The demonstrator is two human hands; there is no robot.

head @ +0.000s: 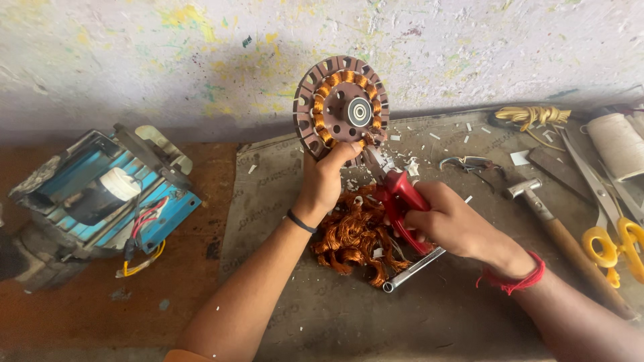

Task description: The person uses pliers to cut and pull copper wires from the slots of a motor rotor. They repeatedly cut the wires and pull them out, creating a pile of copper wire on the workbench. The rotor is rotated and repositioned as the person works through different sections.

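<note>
Our left hand (327,179) grips the round stator (341,109) by its lower edge, held upright before a paint-flecked wall (469,47). Our right hand (451,226) is closed on red-handled pliers (401,198), jaws at the stator's rim. Beneath both hands, pulled copper wire (354,238) lies on a grey mat (322,308). A hammer (563,238) rests right of the right hand.

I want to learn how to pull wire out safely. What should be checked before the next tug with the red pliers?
1. Left hand grips the round stator firmly: ok.
2. Right hand wraps the red pliers handles: ok.
3. Plier tips sit at the copper winding: ok.
4. Tips actually bite a wire: cannot tell.
5. Pulled copper wire pile lies below, clear of the tips: ok.
6. Hammer and yellow scissors lie away from the hands: ok.
</note>
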